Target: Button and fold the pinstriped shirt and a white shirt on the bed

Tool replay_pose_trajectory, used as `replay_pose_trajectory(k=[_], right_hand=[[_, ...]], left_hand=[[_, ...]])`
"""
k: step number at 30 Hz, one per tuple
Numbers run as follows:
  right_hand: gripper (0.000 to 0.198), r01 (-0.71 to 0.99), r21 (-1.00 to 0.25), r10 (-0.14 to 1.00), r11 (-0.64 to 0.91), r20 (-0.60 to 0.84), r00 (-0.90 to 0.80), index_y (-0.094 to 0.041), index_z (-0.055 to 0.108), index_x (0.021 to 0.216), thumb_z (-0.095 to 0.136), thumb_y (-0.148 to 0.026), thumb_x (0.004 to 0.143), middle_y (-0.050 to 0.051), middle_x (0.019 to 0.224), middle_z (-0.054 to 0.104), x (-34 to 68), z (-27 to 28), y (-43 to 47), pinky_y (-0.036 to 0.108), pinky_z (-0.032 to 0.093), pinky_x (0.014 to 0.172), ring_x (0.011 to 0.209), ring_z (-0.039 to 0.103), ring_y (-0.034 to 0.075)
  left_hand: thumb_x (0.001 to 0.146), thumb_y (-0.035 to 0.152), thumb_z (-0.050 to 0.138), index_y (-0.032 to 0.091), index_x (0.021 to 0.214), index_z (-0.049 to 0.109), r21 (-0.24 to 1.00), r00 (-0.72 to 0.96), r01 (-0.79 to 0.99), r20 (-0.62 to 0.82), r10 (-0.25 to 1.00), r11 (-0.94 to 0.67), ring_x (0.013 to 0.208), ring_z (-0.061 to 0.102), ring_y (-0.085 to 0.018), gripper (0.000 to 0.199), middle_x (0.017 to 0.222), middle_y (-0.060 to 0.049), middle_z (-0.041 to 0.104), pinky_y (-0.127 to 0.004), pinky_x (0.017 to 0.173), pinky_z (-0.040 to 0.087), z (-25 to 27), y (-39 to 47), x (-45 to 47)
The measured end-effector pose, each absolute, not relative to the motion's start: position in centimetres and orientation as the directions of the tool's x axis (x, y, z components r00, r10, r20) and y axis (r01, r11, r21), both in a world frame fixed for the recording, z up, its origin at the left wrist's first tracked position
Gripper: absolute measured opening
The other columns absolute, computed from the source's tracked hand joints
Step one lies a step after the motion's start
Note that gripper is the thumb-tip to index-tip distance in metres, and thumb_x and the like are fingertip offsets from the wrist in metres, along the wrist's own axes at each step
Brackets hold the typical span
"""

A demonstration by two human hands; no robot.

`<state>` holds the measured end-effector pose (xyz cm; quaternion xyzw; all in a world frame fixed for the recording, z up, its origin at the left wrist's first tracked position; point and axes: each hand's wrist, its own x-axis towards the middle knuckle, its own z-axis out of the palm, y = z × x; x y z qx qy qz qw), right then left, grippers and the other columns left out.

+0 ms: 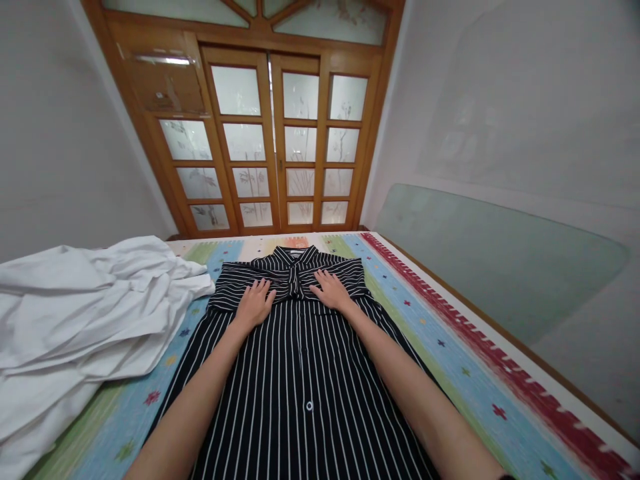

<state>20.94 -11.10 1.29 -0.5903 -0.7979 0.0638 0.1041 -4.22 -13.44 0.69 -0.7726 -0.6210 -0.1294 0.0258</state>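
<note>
A black shirt with white stripes (285,373) lies front side up, its collar at the far end and its lower part running toward me. Both sleeves are folded inward across the chest, and their cuffs meet near the button line. My left hand (255,303) rests flat on the sleeve at the left, fingers spread. On the other sleeve lies my right hand (331,291), also flat with fingers apart. Neither hand grips the cloth. The shirt's bottom hem is out of view.
A crumpled heap of white cloth (95,313) lies to the left of the shirt. Beneath is a colourful striped cover (450,333) with small stars and flowers. A pale green panel (490,247) stands along the right wall. Wooden glass-paned doors (273,133) are at the back.
</note>
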Motion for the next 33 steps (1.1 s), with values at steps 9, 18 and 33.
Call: replay_pose_trajectory(k=[9, 18, 33], right_hand=[[0.066, 0.907, -0.161, 0.92, 0.389, 0.122, -0.373, -0.013, 0.03, 0.152, 0.024, -0.052, 0.099, 0.009, 0.16, 0.021, 25.4, 0.2, -16.9, 0.042, 0.011, 0.119, 0.149, 0.011, 0.024], [0.069, 0.908, -0.18, 0.925, 0.378, 0.114, -0.362, -0.014, 0.032, 0.151, 0.022, -0.056, 0.098, 0.009, 0.158, 0.025, 31.4, -0.3, -24.2, 0.046, 0.014, 0.12, 0.148, 0.015, 0.025], [0.058, 0.754, -0.635, 0.97, 0.168, 0.245, -0.009, -0.027, 0.054, 0.131, 0.058, -0.053, 0.079, 0.015, 0.131, 0.058, 37.8, -1.0, -37.0, 0.052, 0.047, 0.1, 0.12, 0.056, 0.033]], left_hand=[[0.095, 0.039, 0.032, 0.01, 0.142, 0.047, 0.066, 0.24, 0.964, 0.214, 0.947, -0.259, 0.143, 0.03, -0.03, 0.057, 0.151, -0.015, 0.039, -0.049, 0.115, 0.027, 0.1, -17.9, -10.9], [0.091, 0.044, 0.034, 0.016, 0.139, 0.051, 0.149, 0.306, 0.928, 0.222, 0.926, -0.342, 0.143, 0.031, -0.029, 0.058, 0.15, -0.01, 0.043, -0.049, 0.115, 0.03, -0.8, -25.9, -14.9], [0.052, 0.069, 0.073, 0.026, 0.142, 0.035, 0.902, -0.219, 0.392, -0.101, 0.97, 0.183, 0.107, 0.066, -0.036, 0.107, 0.125, -0.015, 0.065, -0.049, 0.086, 0.058, 1.1, -38.2, -18.6]])
